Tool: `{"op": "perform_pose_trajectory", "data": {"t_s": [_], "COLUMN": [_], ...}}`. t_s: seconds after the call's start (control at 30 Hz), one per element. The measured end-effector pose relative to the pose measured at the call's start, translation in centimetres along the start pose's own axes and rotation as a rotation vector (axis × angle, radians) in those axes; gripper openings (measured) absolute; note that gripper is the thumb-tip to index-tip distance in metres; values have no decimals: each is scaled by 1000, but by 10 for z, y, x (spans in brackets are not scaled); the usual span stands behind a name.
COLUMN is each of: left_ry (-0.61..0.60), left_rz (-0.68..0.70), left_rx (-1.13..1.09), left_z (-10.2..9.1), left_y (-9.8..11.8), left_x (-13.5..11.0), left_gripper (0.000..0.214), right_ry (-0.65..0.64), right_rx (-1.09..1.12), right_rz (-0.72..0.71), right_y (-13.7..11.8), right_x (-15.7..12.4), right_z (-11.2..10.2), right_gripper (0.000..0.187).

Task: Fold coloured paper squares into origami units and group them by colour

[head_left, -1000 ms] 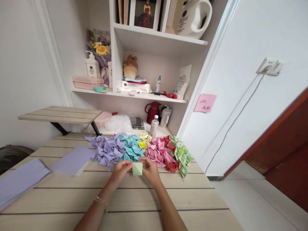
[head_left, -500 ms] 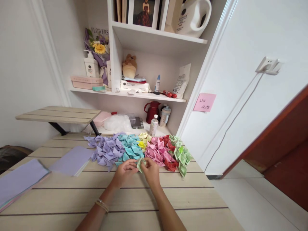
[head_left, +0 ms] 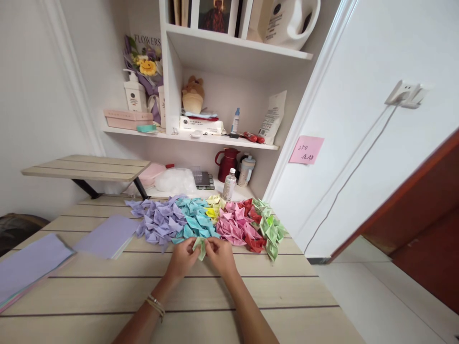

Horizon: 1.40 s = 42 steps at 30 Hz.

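Observation:
A small piece of folded light green paper (head_left: 200, 248) is held between both hands, above the near edge of the pile. My left hand (head_left: 183, 258) pinches its left side, and the fingers of my right hand (head_left: 219, 254) close on its right side. Just beyond the hands lie many folded paper pieces grouped by colour: purple (head_left: 159, 222), blue (head_left: 195, 217), yellow (head_left: 214, 208), pink (head_left: 234, 224), red (head_left: 255, 243) and green (head_left: 274, 234).
Flat purple sheets (head_left: 107, 236) and a second stack of coloured paper (head_left: 30, 267) lie on the slatted table (head_left: 201, 298) at left. A small raised stand (head_left: 88, 167) is behind them. A clear bottle (head_left: 229, 185) stands behind the pile, below white shelves (head_left: 222, 141).
My left hand has come in to grip the green paper, which has moved slightly left and turned. My right hand has shifted a little left with it.

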State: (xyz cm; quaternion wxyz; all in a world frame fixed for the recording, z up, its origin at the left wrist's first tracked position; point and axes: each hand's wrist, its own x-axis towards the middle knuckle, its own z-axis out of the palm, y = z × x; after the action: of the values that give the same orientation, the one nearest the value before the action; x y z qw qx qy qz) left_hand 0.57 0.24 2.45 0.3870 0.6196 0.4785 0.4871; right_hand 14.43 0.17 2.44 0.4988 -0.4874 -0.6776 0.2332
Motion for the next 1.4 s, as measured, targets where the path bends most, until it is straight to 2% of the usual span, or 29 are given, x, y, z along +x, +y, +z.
{"op": "perform_pose_trajectory", "data": {"t_s": [0.27,0.5,0.6,0.83,1.1,1.3,1.4], "left_ry": [38,100,115,73,181,202,125], "left_rz": [109,153,119,49,183,161,191], "left_rx": [306,511,467,125,275,225,164], "left_z": [-5,-6,-7,-8,-3,-7,-9], "left_y": [-9,-10,-10,-10,-7,-12,-13], "left_x": [4,2,2,4,-1,3,5], "left_gripper": [10,11,11,20,24,23,29], "right_ry": [-129,-133,-136,-71,-11,-35,10], "right_rx": [-108,-131,-120,-152,-239,12,205], "right_rz": [-169,-175,-158,-23,-81,-44,44], "right_y": [-8,-5,-4,1,-5,-4,0], "right_x": [-3,-5,-8,-9,-15,-9,-4], "right_z": [1,4,9,18,21,16,11], "right_gripper": [24,23,23,32,36,23,15]}}
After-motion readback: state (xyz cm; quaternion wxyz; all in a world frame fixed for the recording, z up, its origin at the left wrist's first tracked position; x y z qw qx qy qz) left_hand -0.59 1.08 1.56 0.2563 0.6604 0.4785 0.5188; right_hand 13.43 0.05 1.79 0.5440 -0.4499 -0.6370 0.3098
